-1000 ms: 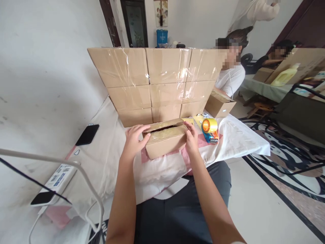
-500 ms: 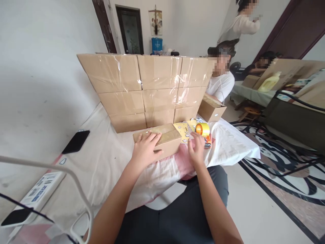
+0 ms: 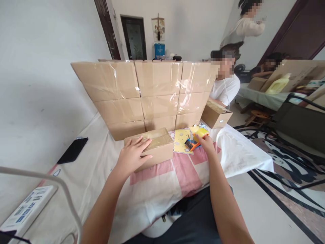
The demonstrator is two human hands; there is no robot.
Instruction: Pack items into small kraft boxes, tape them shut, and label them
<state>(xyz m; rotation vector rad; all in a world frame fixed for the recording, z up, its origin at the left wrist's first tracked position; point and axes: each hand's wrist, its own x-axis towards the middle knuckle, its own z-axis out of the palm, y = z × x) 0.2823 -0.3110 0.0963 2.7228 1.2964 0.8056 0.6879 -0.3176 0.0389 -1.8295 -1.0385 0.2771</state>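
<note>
A small cardboard box [image 3: 158, 152] with clear tape along its top lies in front of me on the cloth-covered table. My left hand [image 3: 134, 152] rests on its left end with the fingers spread. To the box's right, my right hand [image 3: 206, 141] is closed round an orange tape dispenser [image 3: 194, 146] carrying a roll of yellow tape. The dispenser's dark cutting end points left, over a yellow patterned sheet [image 3: 179, 144]. Behind the box stands a wall of stacked, taped cardboard boxes [image 3: 157, 81].
Across the table a person in a white shirt [image 3: 225, 89] sits by another cardboard box [image 3: 217, 115]. A black phone [image 3: 73, 150] lies at the left, near a white power strip [image 3: 29, 210] and a pale cable [image 3: 63, 186]. A dark chair [image 3: 302, 118] stands to the right.
My right hand has closed on the tape dispenser, which has turned so that its cutting end points left. My left hand has stayed on the box. The view has shifted slightly.
</note>
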